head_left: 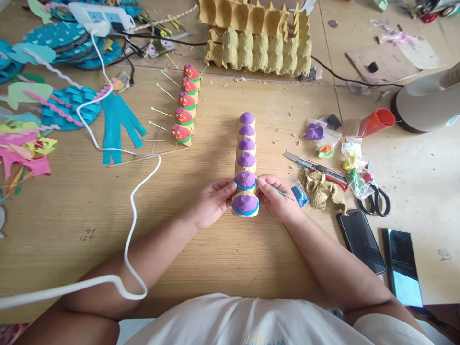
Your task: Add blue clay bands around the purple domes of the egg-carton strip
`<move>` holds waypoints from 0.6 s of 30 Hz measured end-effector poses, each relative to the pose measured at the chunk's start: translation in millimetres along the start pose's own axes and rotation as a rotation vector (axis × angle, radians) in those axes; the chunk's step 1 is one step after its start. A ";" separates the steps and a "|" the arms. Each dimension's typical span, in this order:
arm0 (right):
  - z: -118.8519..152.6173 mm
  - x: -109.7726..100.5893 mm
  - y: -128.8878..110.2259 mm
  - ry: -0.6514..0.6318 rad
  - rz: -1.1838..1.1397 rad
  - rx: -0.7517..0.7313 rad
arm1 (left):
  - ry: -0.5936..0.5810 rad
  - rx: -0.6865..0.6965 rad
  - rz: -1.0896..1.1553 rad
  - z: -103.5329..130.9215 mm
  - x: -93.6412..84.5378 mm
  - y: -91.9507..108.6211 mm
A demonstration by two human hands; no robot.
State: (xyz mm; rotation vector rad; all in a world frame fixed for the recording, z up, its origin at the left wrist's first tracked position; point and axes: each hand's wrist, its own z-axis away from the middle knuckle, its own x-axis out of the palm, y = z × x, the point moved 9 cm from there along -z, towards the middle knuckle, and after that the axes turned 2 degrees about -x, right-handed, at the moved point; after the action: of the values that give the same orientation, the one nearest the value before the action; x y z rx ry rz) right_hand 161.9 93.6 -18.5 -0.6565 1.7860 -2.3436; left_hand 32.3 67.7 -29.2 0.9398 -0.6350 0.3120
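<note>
An egg carton strip (245, 165) with purple clay caps on its bumps points away from me over the table. Blue clay bands (246, 212) run along the lower edge of the two nearest caps. My left hand (215, 199) is closed on the left side of the strip, thumb by the second cap. On the other side my right hand (275, 196) pinches a thin blue clay strand (285, 194), whose tail sticks out to the right; its fingertips touch the second cap's edge. The fingers under the strip are hidden.
A finished-looking caterpillar (183, 117) with red caps and pins stands back left. Right lie a utility knife (312, 167), brown clay (319, 189), scissors (377, 201) and a phone (361, 239). A white cable (131, 215) crosses the left side; egg cartons (266, 50) sit behind.
</note>
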 end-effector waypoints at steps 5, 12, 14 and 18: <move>-0.5 -0.3 -1.2 0.007 -0.001 -0.007 | -0.006 0.006 0.019 0.0 1.6 0.4; -0.7 -0.1 0.2 0.012 -0.002 0.013 | -0.003 -0.001 0.006 1.0 3.1 0.3; -0.8 -0.4 -0.1 0.017 0.011 0.007 | 0.004 0.000 0.003 1.0 2.4 0.3; -1.3 -0.7 0.9 0.020 0.013 0.004 | 0.004 -0.007 0.015 1.1 3.0 -0.3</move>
State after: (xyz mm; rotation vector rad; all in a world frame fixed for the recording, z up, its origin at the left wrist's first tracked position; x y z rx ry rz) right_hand 161.8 94.8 -19.7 -0.6216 1.7880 -2.3526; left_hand 34.5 66.5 -27.1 0.9273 -0.6395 0.3249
